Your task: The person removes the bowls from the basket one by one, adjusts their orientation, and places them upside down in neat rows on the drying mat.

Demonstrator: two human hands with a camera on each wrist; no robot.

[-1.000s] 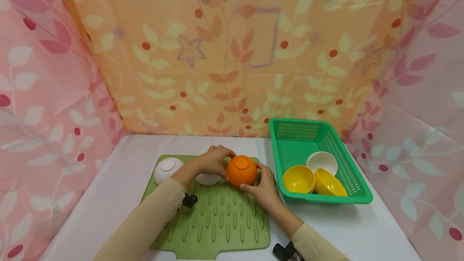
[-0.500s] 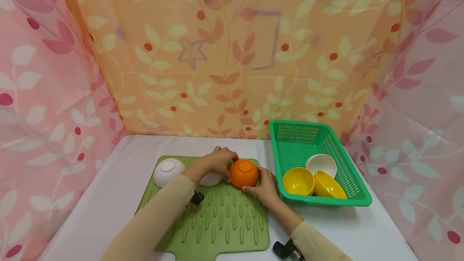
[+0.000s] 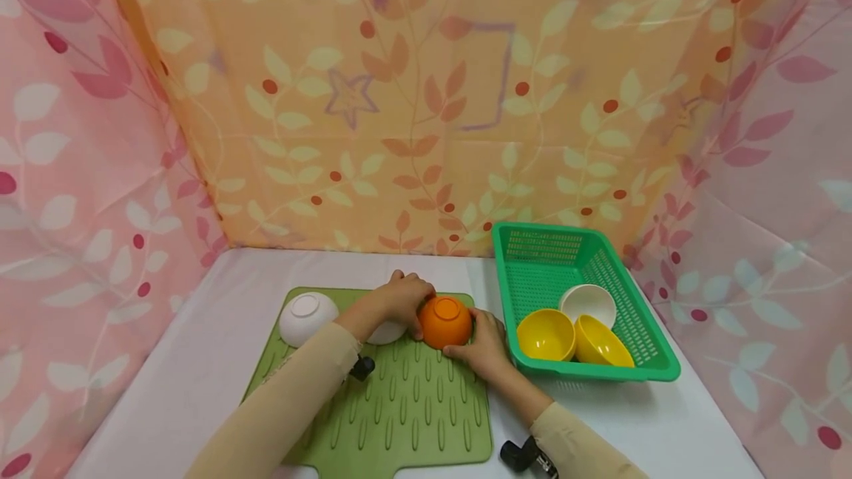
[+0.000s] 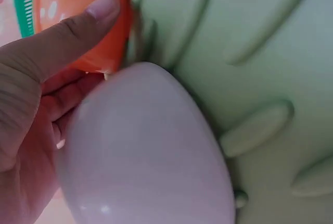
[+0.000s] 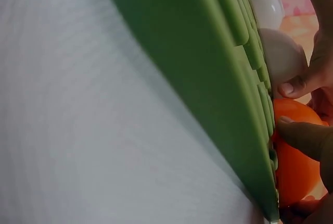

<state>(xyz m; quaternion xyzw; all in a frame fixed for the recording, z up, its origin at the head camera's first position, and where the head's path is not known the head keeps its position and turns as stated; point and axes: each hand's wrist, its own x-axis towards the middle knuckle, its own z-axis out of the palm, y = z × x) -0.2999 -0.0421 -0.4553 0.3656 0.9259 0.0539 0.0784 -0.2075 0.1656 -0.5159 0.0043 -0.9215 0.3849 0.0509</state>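
An orange bowl [image 3: 445, 324] sits upside down at the far right part of a green drying mat [image 3: 399, 420]. My left hand [image 3: 404, 301] holds its left side, the thumb [image 4: 78, 34] in front and the other fingers behind. On the right side my right hand [image 3: 489, 346] grips the same bowl, its thumb [image 5: 304, 136] near the rim. Left of it a white bowl [image 3: 386, 333], also upturned, is partly hidden by my left hand; it fills the lower part of the left wrist view [image 4: 151, 151]. Another upturned white bowl [image 3: 308, 318] rests at the mat's far left.
A green basket [image 3: 592, 371] stands right of the mat. Inside its near end lie two yellow bowls [image 3: 546, 335] and a white bowl [image 3: 589, 305]. White cloth [image 3: 180, 383] covers the table, and patterned curtains [image 3: 426, 94] enclose the back and sides.
The orange bowl has settled slightly lower onto the mat with both hands still around it. The left forearm has shifted a little to the right.
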